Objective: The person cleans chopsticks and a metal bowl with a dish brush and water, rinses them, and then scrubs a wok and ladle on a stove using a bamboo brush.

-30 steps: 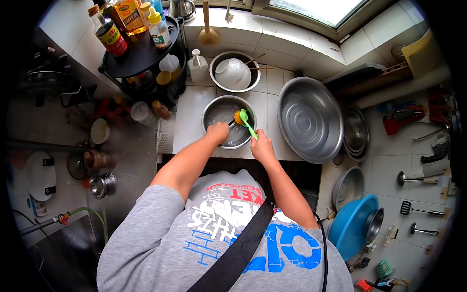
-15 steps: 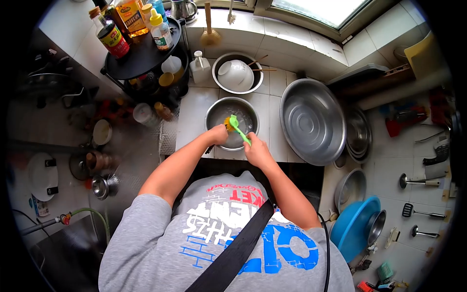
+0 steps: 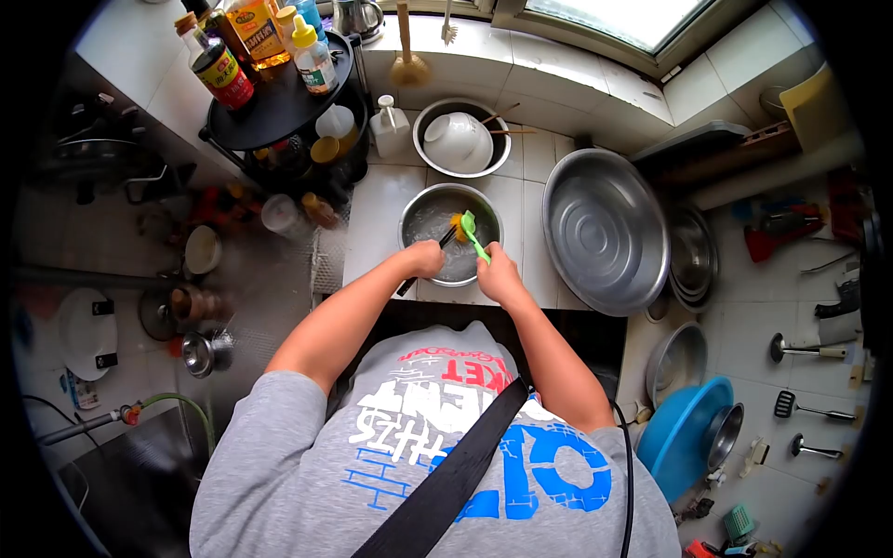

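Observation:
My right hand (image 3: pixel 500 273) grips the green handle of a dish brush (image 3: pixel 476 240). Its yellow bristles meet the tips of thin black sticks that look like chopsticks (image 3: pixel 448 235), and my left hand (image 3: pixel 425 259) is closed around them. Their dark rear ends stick out below that hand. Both hands are over the near rim of a steel basin (image 3: pixel 406 216) with water in it. Just beyond stands a second steel bowl (image 3: pixel 420 160) with white bowls (image 3: pixel 458 139) and wooden chopsticks in it.
A large steel basin (image 3: pixel 605 232) leans at the right. A white pump bottle (image 3: pixel 389 126) stands behind the basin's left side, near a black tiered rack (image 3: pixel 279 121) with sauce bottles. A blue basin (image 3: pixel 672 437) is at lower right, a sink (image 3: pixel 130 484) at lower left.
The brush head has shifted slightly right and up. My left hand has also moved a little to the right, and more of the black sticks shows past its fingers.

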{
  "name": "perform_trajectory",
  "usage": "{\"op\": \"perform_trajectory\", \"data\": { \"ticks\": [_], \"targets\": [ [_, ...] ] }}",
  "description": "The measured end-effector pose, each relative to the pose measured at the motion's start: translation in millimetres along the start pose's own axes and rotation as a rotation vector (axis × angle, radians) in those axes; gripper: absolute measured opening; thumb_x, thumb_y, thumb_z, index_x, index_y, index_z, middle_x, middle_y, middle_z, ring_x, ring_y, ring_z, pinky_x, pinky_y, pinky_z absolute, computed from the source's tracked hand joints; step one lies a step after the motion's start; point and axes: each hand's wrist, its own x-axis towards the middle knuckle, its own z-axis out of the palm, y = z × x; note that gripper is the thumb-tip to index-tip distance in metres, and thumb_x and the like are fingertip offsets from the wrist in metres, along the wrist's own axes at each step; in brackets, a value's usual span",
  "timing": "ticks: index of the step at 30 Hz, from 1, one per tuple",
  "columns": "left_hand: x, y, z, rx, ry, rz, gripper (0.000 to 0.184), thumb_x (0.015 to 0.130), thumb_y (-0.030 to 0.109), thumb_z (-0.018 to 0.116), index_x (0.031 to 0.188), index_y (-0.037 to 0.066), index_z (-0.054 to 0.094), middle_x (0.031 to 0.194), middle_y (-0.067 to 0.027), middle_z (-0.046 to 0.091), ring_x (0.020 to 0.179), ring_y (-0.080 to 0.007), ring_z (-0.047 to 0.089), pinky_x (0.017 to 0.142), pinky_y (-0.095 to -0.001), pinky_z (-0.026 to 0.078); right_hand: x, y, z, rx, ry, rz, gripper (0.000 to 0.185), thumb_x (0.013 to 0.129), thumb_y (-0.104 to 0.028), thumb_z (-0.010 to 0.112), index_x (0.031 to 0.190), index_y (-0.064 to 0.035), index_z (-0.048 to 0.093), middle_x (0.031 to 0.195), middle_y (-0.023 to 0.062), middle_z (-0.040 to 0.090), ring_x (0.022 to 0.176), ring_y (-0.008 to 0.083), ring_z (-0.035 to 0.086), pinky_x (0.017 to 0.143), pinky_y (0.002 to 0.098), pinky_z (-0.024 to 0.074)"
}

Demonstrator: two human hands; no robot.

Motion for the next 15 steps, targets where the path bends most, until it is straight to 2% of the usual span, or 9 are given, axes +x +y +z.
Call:
{"op": "perform_trajectory", "data": {
  "ticks": [3, 4, 7, 8, 11, 12, 15],
  "targets": [
    [-4, 6, -3, 0.03, 0.006, -0.013, 0.042, 0.094, 0.024, 0.047, 0.1, -0.013, 0.066, 0.102, -0.0312, 0.065, 0.101, -0.0424, 0.064, 0.089, -0.0451, 0.051, -18, -18, -4, -0.037, -0.027, -0.081, 0.029, 0.091, -0.019, 0.058, 0.113, -0.0016, 0.054, 0.101, 0.03, 0.064, 0.1, 0.0491, 0.06, 0.086, 0.052, 0.0474],
    [-16, 18, -17, 0.111, -0.061, 0.041, 0.039, 0.093, 0.021, 0.049, 0.099, -0.013, 0.065, 0.1, -0.0296, 0.067, 0.1, -0.0412, 0.065, 0.088, -0.0438, 0.052, -12, -13, -3, -0.034, -0.019, -0.073, 0.029, 0.091, -0.019, 0.057, 0.113, -0.0015, 0.053, 0.101, 0.0305, 0.064, 0.099, 0.0494, 0.06, 0.086, 0.0522, 0.0475],
    [-24, 26, -25, -0.397, -0.202, -0.293, 0.03, 0.09, 0.012, 0.052, 0.101, -0.011, 0.065, 0.102, -0.0264, 0.068, 0.101, -0.0377, 0.066, 0.087, -0.0416, 0.053, 4, -1, -4, -0.004, -0.002, -0.008, 0.029, 0.091, -0.019, 0.056, 0.112, -0.0002, 0.053, 0.098, 0.0314, 0.064, 0.097, 0.0497, 0.06, 0.086, 0.0529, 0.0473],
    [-24, 26, -25, -0.414, -0.194, -0.282, 0.027, 0.086, 0.008, 0.054, 0.103, -0.01, 0.064, 0.101, -0.0263, 0.068, 0.099, -0.038, 0.067, 0.085, -0.0411, 0.054, 4, 2, -2, -0.009, -0.004, 0.006, 0.028, 0.091, -0.019, 0.056, 0.112, 0.0, 0.053, 0.098, 0.0311, 0.064, 0.097, 0.0494, 0.06, 0.086, 0.0529, 0.0471],
    [-11, 18, -14, 0.013, -0.016, -0.097, 0.032, 0.085, 0.012, 0.056, 0.105, -0.011, 0.063, 0.1, -0.03, 0.067, 0.099, -0.0404, 0.066, 0.085, -0.042, 0.054, -10, -15, -10, -0.078, -0.064, -0.045, 0.027, 0.091, -0.019, 0.056, 0.111, 0.0001, 0.053, 0.098, 0.0308, 0.064, 0.097, 0.0491, 0.06, 0.086, 0.0532, 0.047],
    [-8, 14, -12, 0.007, 0.021, -0.081, 0.035, 0.083, 0.016, 0.059, 0.104, -0.011, 0.065, 0.102, -0.0305, 0.066, 0.102, -0.0415, 0.065, 0.086, -0.0426, 0.053, -14, -18, -13, -0.06, -0.087, -0.065, 0.028, 0.091, -0.019, 0.056, 0.111, 0.0001, 0.053, 0.098, 0.0308, 0.064, 0.097, 0.0492, 0.06, 0.086, 0.0535, 0.0469],
    [1, 12, -9, -0.038, -0.055, -0.192, 0.034, 0.085, 0.017, 0.057, 0.103, -0.01, 0.066, 0.108, -0.0278, 0.066, 0.105, -0.0418, 0.063, 0.088, -0.0444, 0.051, 1, -2, -6, -0.046, -0.062, -0.033, 0.029, 0.091, -0.019, 0.055, 0.112, 0.0008, 0.052, 0.098, 0.0311, 0.064, 0.097, 0.0497, 0.06, 0.086, 0.0543, 0.0466]
  ]
}}
